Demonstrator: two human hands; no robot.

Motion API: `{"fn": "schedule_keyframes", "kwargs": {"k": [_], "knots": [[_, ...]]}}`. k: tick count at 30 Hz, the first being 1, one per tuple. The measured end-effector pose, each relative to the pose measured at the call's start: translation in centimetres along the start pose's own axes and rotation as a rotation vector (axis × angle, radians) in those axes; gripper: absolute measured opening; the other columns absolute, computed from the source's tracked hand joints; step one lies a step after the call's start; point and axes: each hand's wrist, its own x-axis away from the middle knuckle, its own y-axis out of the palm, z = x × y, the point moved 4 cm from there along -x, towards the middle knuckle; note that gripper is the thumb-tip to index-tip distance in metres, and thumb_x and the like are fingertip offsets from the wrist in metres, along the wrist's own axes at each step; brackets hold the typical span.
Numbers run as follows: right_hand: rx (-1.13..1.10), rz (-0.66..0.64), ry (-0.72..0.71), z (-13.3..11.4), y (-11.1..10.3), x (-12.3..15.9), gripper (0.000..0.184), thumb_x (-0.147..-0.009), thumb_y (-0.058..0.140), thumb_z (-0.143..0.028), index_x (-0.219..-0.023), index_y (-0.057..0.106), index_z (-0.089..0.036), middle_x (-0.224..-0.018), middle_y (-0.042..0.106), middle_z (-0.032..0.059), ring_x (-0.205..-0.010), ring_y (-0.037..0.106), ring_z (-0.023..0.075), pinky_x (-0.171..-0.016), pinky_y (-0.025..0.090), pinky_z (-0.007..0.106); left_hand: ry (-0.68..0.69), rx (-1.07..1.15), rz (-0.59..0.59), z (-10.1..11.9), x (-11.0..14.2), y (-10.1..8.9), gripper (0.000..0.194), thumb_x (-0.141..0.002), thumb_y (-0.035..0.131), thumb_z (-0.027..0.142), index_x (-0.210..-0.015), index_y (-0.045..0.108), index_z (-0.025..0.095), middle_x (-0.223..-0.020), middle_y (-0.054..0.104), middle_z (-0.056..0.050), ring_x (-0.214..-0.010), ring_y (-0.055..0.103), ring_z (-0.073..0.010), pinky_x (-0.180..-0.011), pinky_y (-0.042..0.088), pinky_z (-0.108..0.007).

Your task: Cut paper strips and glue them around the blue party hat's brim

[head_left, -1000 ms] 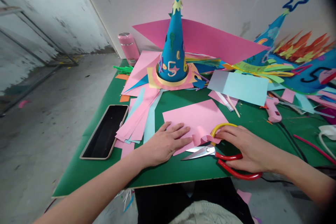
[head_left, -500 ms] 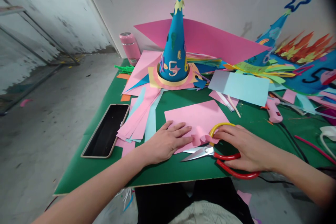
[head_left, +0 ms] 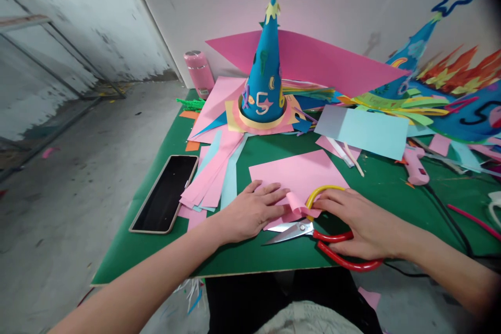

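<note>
A pink paper sheet [head_left: 299, 175] lies on the green table [head_left: 254, 250]. My left hand [head_left: 250, 211] lies flat on its near left corner, fingers stretched out. My right hand [head_left: 354, 219] rests over red-handled scissors [head_left: 313, 232] and presses a yellow ring [head_left: 323, 190] against the curled near edge of the paper, fingers extended and close together. The scissors lie on the table with blades shut, pointing left.
A phone [head_left: 166, 193] lies at the left. Pink and blue paper strips [head_left: 217, 172] sit beside it. A blue cone hat [head_left: 264, 81], a pink bottle [head_left: 199, 73], a light blue sheet [head_left: 364, 130], a pink glue gun [head_left: 415, 164] and more hats [head_left: 450, 94] crowd the back and right.
The view has shifted slightly to the left. My right hand slid a little left, curling the paper's near edge up more. The left hand stays in place.
</note>
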Motion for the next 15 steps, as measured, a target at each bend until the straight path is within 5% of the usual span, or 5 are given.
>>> {"fn": "schedule_keyframes", "kwargs": {"k": [9, 15], "knots": [[-0.060, -0.013, -0.032, -1.6, -0.1, -0.3, 0.047, -0.067, 0.064, -0.033, -0.112, 0.054, -0.024, -0.114, 0.056, 0.0082, -0.110, 0.051, 0.0255, -0.093, 0.039, 0.041, 0.010, 0.037, 0.002, -0.1, 0.1, -0.1, 0.036, -0.089, 0.041, 0.014, -0.119, 0.055, 0.025, -0.146, 0.035, -0.003, -0.136, 0.025, -0.0250, -0.105, 0.020, -0.048], [-0.006, 0.123, 0.170, 1.8, -0.3, 5.6, 0.058, -0.067, 0.065, -0.030, -0.122, 0.046, -0.028, -0.125, 0.053, 0.0091, -0.117, 0.049, 0.0297, -0.094, 0.043, 0.045, -0.087, 0.078, 0.060, 0.3, -0.2, -0.5, 0.036, -0.095, 0.033, 0.024, -0.129, 0.046, 0.024, -0.141, 0.042, -0.007, -0.130, 0.034, -0.0243, -0.102, 0.023, -0.048]]}}
